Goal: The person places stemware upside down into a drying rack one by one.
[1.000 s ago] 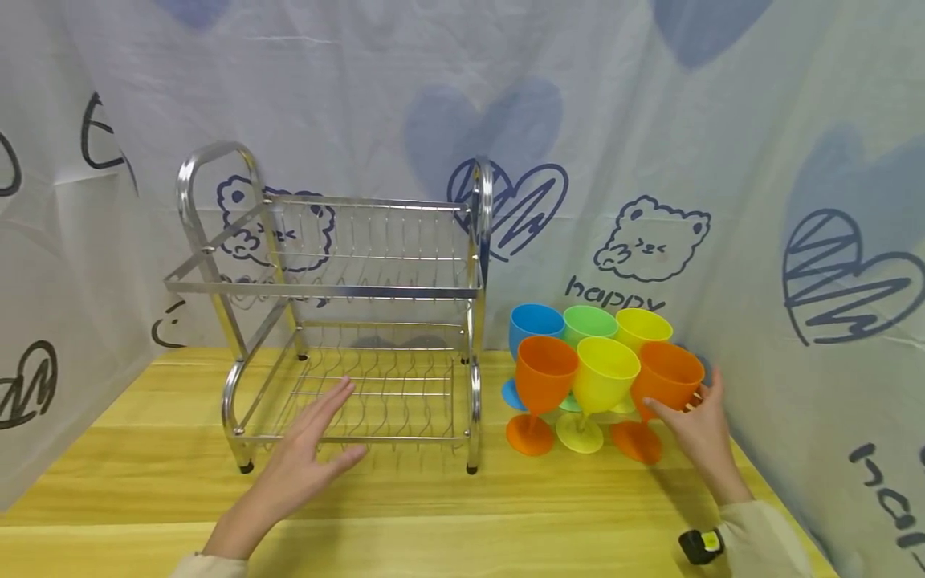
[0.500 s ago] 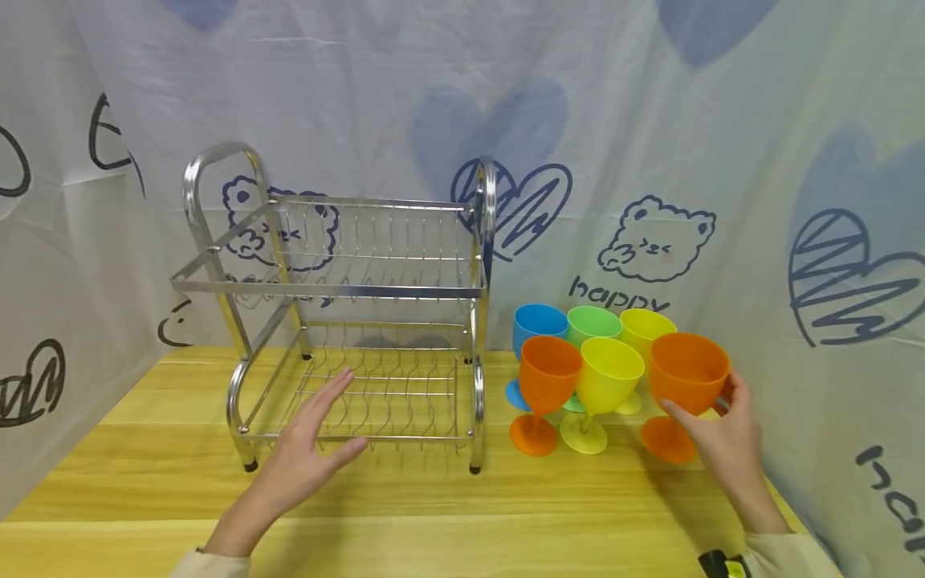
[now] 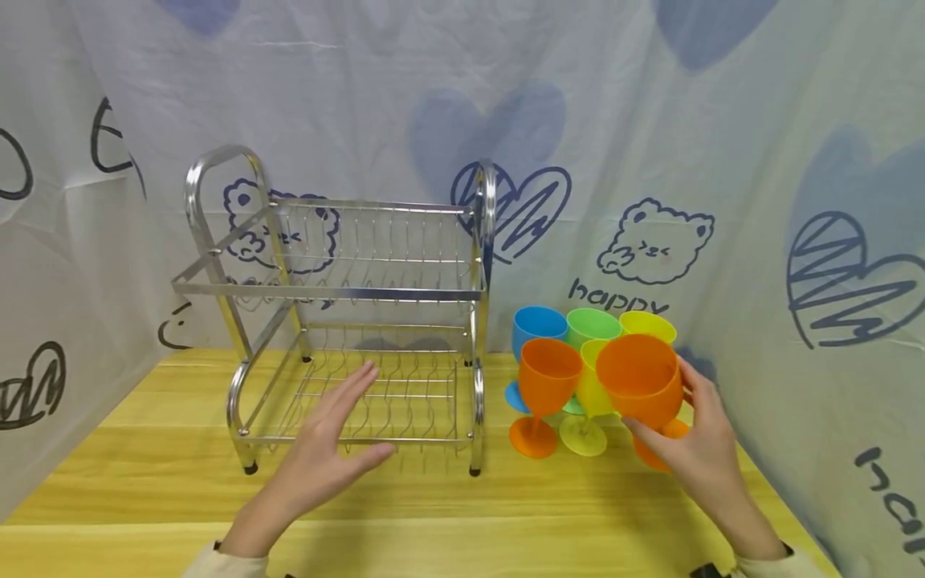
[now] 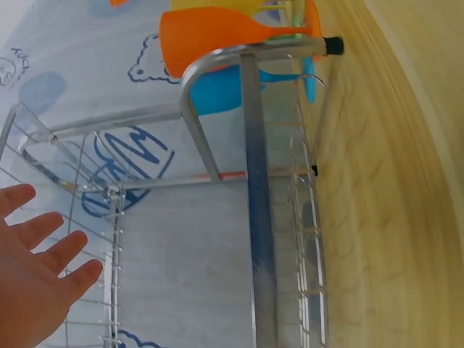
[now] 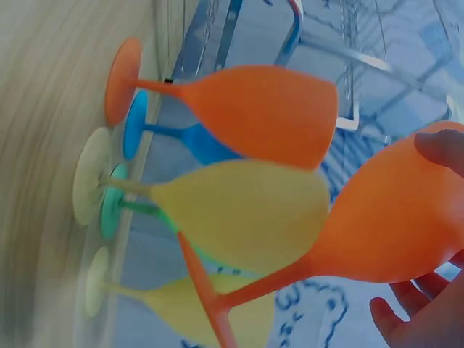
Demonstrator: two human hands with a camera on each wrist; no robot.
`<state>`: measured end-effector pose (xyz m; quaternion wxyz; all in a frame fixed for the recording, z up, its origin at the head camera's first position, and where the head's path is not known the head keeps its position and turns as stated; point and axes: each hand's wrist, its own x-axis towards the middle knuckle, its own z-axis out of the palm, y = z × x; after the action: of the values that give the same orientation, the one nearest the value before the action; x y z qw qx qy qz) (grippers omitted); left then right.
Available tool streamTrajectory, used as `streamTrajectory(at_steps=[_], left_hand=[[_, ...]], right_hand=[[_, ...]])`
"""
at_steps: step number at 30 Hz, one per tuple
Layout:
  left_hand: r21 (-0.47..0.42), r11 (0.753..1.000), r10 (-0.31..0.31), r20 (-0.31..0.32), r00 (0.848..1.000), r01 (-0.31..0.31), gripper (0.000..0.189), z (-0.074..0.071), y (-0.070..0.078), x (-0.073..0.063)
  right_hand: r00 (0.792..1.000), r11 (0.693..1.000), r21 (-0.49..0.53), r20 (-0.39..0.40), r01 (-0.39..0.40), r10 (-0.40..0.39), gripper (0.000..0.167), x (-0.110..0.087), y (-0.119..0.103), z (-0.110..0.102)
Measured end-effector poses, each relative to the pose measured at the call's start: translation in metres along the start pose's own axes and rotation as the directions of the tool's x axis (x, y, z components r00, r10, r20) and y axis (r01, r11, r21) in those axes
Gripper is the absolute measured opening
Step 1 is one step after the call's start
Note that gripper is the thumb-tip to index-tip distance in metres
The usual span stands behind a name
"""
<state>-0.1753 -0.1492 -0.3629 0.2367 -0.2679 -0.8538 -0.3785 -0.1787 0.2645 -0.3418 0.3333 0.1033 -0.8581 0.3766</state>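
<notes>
My right hand (image 3: 697,453) grips an orange goblet (image 3: 639,389) by its bowl. In the right wrist view the held goblet (image 5: 395,210) tilts, its foot off the wooden table. Just left of it stand a front yellow goblet (image 3: 588,385), partly covered by it, and a second orange goblet (image 3: 548,389). Behind these are a blue goblet (image 3: 526,341), a green goblet (image 3: 592,321) and another yellow goblet (image 3: 646,323). My left hand (image 3: 318,461) holds nothing, fingers extended and thumb apart, in front of the metal dish rack (image 3: 347,291).
The two-tier rack stands on the light wooden table (image 3: 433,534), left of the goblets. A patterned cloth (image 3: 376,96) hangs behind the table and along both sides. The rack's right post (image 3: 477,401) lies between my left hand and the goblets.
My right hand first shifts the orange goblet right, then lifts it and brings it left, in front of the yellow ones. My left hand has moved slightly right.
</notes>
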Motion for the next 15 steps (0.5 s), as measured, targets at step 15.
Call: streamTrajectory(at_steps=[15], left_hand=[[0.021,0.989,0.148,-0.003,0.989,-0.148,0.085,0.016,0.018,0.013]], right_hand=[[0.976,0.984,0.036,0.119,0.177,-0.180,0.092,-0.011,-0.039,0.029]])
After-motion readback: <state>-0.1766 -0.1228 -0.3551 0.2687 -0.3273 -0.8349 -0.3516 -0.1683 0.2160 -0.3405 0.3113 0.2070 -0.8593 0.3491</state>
